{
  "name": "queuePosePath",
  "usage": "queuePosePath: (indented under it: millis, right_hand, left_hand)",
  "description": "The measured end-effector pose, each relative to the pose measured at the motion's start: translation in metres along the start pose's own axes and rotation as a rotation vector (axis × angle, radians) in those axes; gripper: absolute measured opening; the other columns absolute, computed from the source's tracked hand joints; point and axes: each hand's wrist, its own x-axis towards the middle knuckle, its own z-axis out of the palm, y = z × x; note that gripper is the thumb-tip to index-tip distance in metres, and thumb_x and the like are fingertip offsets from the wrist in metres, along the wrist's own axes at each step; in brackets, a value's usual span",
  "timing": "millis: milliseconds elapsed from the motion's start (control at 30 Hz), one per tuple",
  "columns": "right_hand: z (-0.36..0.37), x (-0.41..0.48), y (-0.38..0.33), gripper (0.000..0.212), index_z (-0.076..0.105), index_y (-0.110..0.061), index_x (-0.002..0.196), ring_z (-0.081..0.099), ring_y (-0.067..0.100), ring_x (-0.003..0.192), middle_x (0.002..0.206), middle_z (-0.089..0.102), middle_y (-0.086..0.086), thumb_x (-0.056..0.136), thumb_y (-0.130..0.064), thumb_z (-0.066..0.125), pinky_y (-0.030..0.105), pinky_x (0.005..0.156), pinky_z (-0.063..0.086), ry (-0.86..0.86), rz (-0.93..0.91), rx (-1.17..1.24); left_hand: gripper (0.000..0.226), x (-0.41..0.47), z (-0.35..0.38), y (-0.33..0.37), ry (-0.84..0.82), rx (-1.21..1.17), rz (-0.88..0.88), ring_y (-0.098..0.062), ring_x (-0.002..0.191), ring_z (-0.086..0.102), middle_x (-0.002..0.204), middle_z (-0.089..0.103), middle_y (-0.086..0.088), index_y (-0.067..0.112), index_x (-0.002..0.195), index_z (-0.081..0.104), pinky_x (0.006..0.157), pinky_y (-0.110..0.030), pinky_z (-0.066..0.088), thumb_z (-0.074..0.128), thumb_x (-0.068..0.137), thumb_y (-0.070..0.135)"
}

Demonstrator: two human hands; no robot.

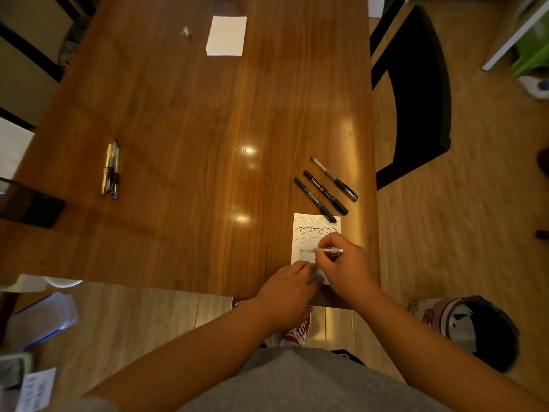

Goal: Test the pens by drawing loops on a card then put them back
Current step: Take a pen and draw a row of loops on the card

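The near end of the card [309,233] is covered by both hands, so its lower edge and the newest line of loops cannot be read; only three full rows of loops and a faint fourth start show above the fingers. The tip of the white pen [329,250] is blurred where it meets the paper. A stack of pens [110,169] at 9 o'clock overlaps so tightly that their count is hard to tell, and a small pale object [185,32] at 11 o'clock is too small to identify.

The card lies at 5 o'clock on the wooden surface [193,129], near both its near edge and its right edge. Just beyond the card at 1 o'clock from it lie three dark pens [325,188] side by side, slanted, the nearest one with its end overlapping the card's far corner. The middle of the surface is open, with a white stack of cards [226,35] far off at 12 o'clock. A dark chair [416,93] stands beside the right edge.

The right hand [341,263] comes in from 5 o'clock, its grip clamped on the white pen, which lies nearly level and points toward 9 o'clock across the card. The left hand [289,288] lies palm down at the card's near left corner, fingers flat and spread slightly, pressing the card and holding nothing.
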Motion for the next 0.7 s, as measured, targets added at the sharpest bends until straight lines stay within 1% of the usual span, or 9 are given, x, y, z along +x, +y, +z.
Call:
queuePosePath:
  millis: [100, 167, 200, 267, 367, 467, 567, 700]
  right_hand:
    - [-0.001, 0.004, 0.002, 0.016, 0.054, -0.034, 0.088, 0.052, -0.004, 0.073, 0.090, 0.056, -0.016, 0.092, -0.023, 0.065, 0.004, 0.043, 0.039, 0.023, 0.020, 0.021]
    - [-0.002, 0.005, 0.003, 0.014, 0.055, -0.032, 0.090, 0.053, 0.000, 0.077, 0.095, 0.057, -0.014, 0.092, -0.023, 0.065, 0.004, 0.044, 0.040, 0.019, 0.025, 0.034]
    - [-0.003, 0.006, 0.004, 0.013, 0.054, -0.031, 0.090, 0.053, 0.002, 0.080, 0.097, 0.057, -0.013, 0.092, -0.023, 0.065, 0.006, 0.047, 0.042, 0.017, 0.023, 0.035]
    - [-0.005, 0.006, 0.005, 0.014, 0.054, -0.031, 0.089, 0.054, 0.004, 0.080, 0.096, 0.059, -0.011, 0.092, -0.023, 0.065, 0.009, 0.055, 0.043, 0.024, 0.015, 0.034]
    - [-0.008, 0.005, 0.006, 0.014, 0.055, -0.030, 0.090, 0.053, 0.001, 0.075, 0.093, 0.060, -0.009, 0.092, -0.021, 0.065, 0.014, 0.060, 0.046, 0.042, 0.011, 0.034]
    - [-0.010, 0.004, 0.010, 0.010, 0.056, -0.027, 0.093, 0.054, 0.005, 0.078, 0.095, 0.060, -0.008, 0.092, -0.021, 0.065, 0.015, 0.062, 0.046, 0.052, 0.024, 0.023]
    - [-0.011, 0.003, 0.014, 0.009, 0.057, -0.025, 0.093, 0.055, 0.009, 0.090, 0.099, 0.061, -0.008, 0.092, -0.021, 0.065, 0.015, 0.063, 0.047, 0.048, 0.032, 0.032]
    - [-0.014, 0.000, 0.018, 0.012, 0.056, -0.027, 0.088, 0.058, 0.008, 0.088, 0.095, 0.063, -0.009, 0.091, -0.020, 0.065, 0.014, 0.060, 0.047, 0.045, 0.014, 0.032]
  left_hand:
    - [0.059, 0.000, 0.002, 0.000, -0.011, 0.020, -0.010, -0.024, 0.139, 0.026, 0.153, 0.028, -0.006, 0.021, 0.148, 0.029, 0.113, -0.041, 0.031, 0.051, 0.096, 0.039]
    - [0.058, 0.000, 0.002, -0.001, -0.016, 0.041, -0.012, -0.025, 0.140, 0.024, 0.155, 0.025, -0.007, 0.021, 0.148, 0.029, 0.114, -0.042, 0.029, 0.049, 0.097, 0.039]
    - [0.057, 0.001, 0.002, -0.001, -0.017, 0.052, -0.011, -0.026, 0.141, 0.023, 0.156, 0.024, -0.007, 0.021, 0.149, 0.029, 0.114, -0.042, 0.029, 0.048, 0.097, 0.038]
    - [0.057, 0.002, 0.001, -0.002, -0.022, 0.061, -0.008, -0.027, 0.141, 0.023, 0.157, 0.022, -0.008, 0.021, 0.148, 0.031, 0.113, -0.043, 0.029, 0.049, 0.097, 0.038]
    - [0.055, 0.005, 0.000, -0.002, -0.027, 0.063, 0.003, -0.028, 0.138, 0.027, 0.156, 0.024, -0.008, 0.020, 0.145, 0.035, 0.111, -0.044, 0.031, 0.050, 0.096, 0.039]
    - [0.054, 0.006, 0.000, -0.002, -0.026, 0.073, 0.007, -0.029, 0.138, 0.026, 0.155, 0.026, -0.009, 0.019, 0.143, 0.037, 0.110, -0.044, 0.031, 0.052, 0.095, 0.038]
    - [0.054, 0.007, 0.002, -0.002, -0.024, 0.072, 0.009, -0.029, 0.141, 0.022, 0.155, 0.027, -0.011, 0.017, 0.142, 0.038, 0.112, -0.044, 0.027, 0.053, 0.094, 0.037]
    - [0.053, 0.010, 0.002, 0.000, -0.016, 0.061, -0.005, -0.028, 0.138, 0.027, 0.153, 0.030, -0.011, 0.016, 0.140, 0.040, 0.110, -0.042, 0.031, 0.055, 0.093, 0.037]
